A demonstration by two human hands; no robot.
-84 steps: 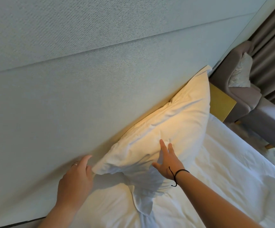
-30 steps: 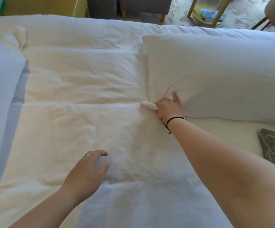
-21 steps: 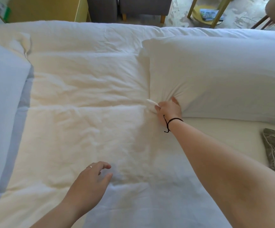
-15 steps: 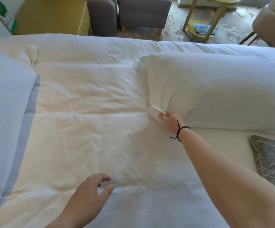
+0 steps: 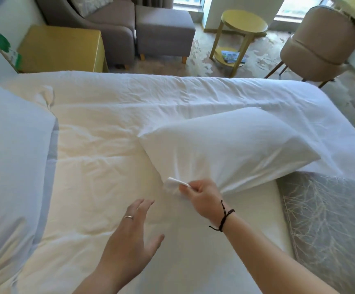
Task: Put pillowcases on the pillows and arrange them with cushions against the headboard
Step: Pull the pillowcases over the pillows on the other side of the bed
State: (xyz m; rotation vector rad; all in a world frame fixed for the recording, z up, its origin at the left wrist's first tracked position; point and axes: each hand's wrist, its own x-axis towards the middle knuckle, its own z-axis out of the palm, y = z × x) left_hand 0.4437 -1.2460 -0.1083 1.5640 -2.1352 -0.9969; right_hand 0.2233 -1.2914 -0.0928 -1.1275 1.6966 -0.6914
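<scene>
A white pillow lies across the middle right of the bed, its near corner bunched up. My right hand grips that corner and lifts it off the duvet. My left hand hovers open over the white duvet, just left of the right hand and holding nothing. Another white pillow fills the left edge of the view. A grey cushion with a pale branch pattern lies at the right, partly under the held pillow.
Beyond the far side of the bed stand a yellow bedside cabinet, a grey armchair with a footstool, a round yellow side table and a beige chair.
My view swung from the headboard pillow to the bed. My right hand took the second pillow's corner and pulled it toward me, turning the pillow. My left hand moved up beside it.
</scene>
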